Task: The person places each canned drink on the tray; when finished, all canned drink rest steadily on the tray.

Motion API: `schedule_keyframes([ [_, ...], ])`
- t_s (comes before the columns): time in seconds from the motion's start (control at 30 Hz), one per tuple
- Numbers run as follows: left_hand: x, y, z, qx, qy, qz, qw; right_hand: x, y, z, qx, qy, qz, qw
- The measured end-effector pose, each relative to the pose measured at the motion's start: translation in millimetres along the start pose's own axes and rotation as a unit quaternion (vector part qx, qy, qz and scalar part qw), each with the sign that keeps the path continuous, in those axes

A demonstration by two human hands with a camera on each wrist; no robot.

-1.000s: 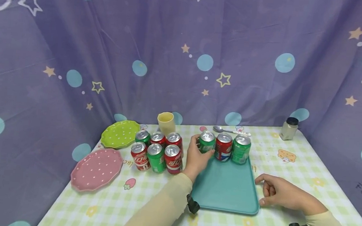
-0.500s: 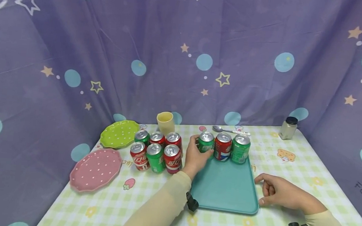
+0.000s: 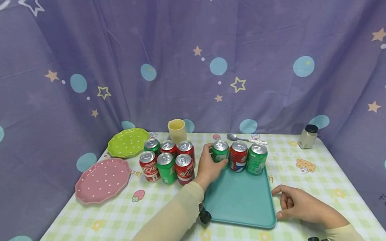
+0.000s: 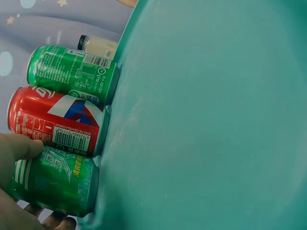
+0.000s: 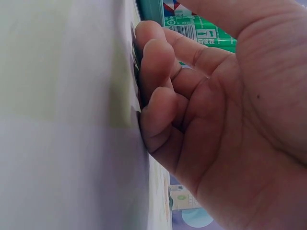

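The left grip (image 3: pixel 208 171) was clamped, the right grip (image 3: pixel 300 207) loosely curled; we saw a green-checked, cloth-covered worktop (image 3: pixel 102 210), its rectangular teal tray (image 3: pixel 241 201) and, upright at the tray's far left corner within the left grip, a green cylindrical metal can (image 3: pixel 220 152) beside a red metal can (image 3: pixel 238 156).

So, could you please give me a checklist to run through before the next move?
1. Left hand grips the green metal can at the teal rectangular tray's far left: ok.
2. Red metal can and second green metal can upright alongside: ok.
3. Gripped can's base fully on the tray: cannot tell.
4. Right hand touching the tray's edge: cannot tell.
5. Free space leftward: not ok; six red and green metal cans stand close.
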State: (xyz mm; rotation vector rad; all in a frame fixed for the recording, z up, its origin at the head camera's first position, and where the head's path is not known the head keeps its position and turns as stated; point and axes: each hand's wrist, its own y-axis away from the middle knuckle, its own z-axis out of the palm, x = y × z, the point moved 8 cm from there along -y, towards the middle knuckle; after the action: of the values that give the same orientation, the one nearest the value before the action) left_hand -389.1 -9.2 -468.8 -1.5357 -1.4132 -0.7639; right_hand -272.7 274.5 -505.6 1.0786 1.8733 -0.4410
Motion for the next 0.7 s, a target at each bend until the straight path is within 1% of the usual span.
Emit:
schedule_keyframes([
  [0.3, 1.0, 1.0, -1.6, -0.002, -0.005, -0.004, 1.0000, -2.4, 0.1, -0.5, -0.001, 0.009, -0.004, 1.000],
  [0.4, 2.8, 1.7, -2.6, 0.001, -0.003, 0.002, 1.0000, -1.4, -0.1, -0.4, -0.003, 0.011, 0.000, 1.000],
  [0.47, 5.6, 2.3, -4.7, 0.009, 0.001, 0.008, 0.9999, 0.0, -0.2, -0.6, -0.003, 0.018, 0.003, 1.000],
  [0.6, 23.0, 7.5, -15.4, 0.033, 0.014, 0.026, 0.9990, 2.3, -0.7, -0.9, -0.003, 0.025, 0.002, 1.000],
  [0.7, 45.8, 15.8, -27.3, 0.045, 0.027, 0.055, 0.9971, 3.6, -0.4, -0.9, -0.003, 0.026, 0.002, 1.000],
])
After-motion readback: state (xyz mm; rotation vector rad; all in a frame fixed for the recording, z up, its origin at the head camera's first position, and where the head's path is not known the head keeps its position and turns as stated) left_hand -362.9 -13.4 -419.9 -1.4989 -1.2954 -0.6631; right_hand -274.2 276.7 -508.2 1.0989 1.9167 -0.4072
